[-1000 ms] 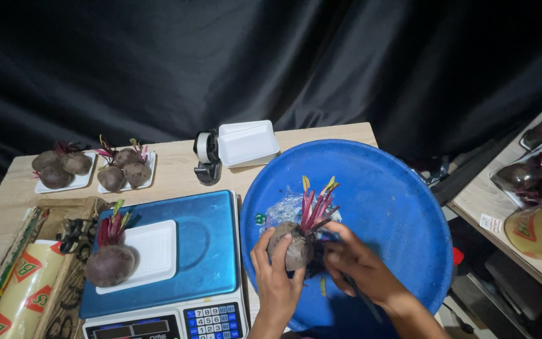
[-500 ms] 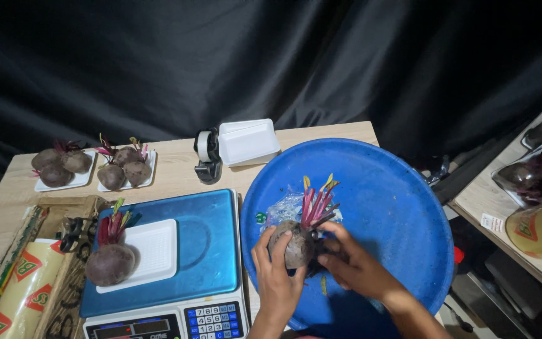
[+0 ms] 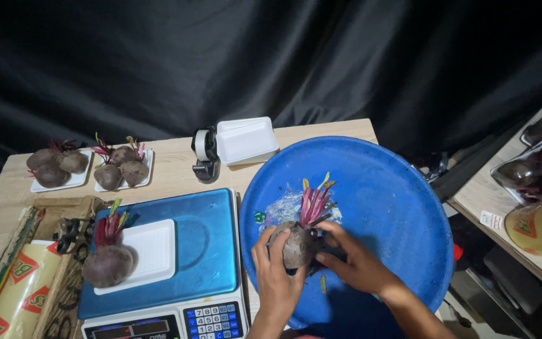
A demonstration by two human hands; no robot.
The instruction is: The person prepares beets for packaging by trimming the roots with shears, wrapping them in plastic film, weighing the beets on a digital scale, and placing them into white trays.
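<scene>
Right now both hands are closing around one beetroot (image 3: 297, 243) over the near-left part of the big round blue tray (image 3: 403, 207). The left hand (image 3: 277, 276) is cupping the root from below and from its left side, fingers curled against the skin; the right hand (image 3: 356, 263) is pressing in from the right, fingertips on the root just under the stalks. A crumpled clear plastic sheet (image 3: 283, 204) is lying on the tray just behind the beetroot.

The root is looking round, dull purple-brown and earthy, with a short tuft of trimmed magenta stalks, a few tipped yellow-green, pointing away from the person.

Left of the tray, a blue weighing scale (image 3: 202, 245) is sitting at the table's near edge, carrying a white foam tray (image 3: 152, 251) with another beetroot (image 3: 106, 265) hanging over its left rim. Along the table's near-left corner a cardboard box (image 3: 51, 276) is holding a roll of film (image 3: 17, 295) with orange diamond labels. Toward the far-left corner two white foam trays (image 3: 89, 176) are each carrying three beetroots. At the far edge a stack of white foam trays (image 3: 246, 139) is sitting beside a black tape dispenser (image 3: 205, 154).
</scene>
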